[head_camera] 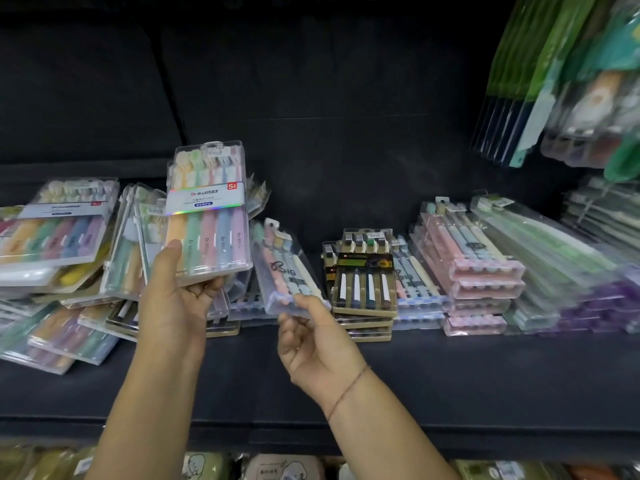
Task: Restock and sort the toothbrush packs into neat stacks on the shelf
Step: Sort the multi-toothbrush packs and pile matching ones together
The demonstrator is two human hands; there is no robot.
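My left hand (175, 299) grips a clear five-brush pack (211, 209) of pastel toothbrushes by its bottom edge and holds it upright above the shelf. My right hand (311, 337) pinches the near corner of a narrower clear pack (284, 268) with pink, blue and cream brushes, tilted over the shelf. A loose, jumbled heap of mixed packs (59, 258) lies at the left. Neater stacks stand at the right: dark brown-framed packs (363, 285), pink packs (474, 271), and green and purple packs (568, 282).
The black shelf board (450, 372) has bare room along its front and behind the middle packs. Hanging green and blue packets (568, 81) crowd the upper right. More goods (277, 467) sit on the shelf below, along the bottom edge.
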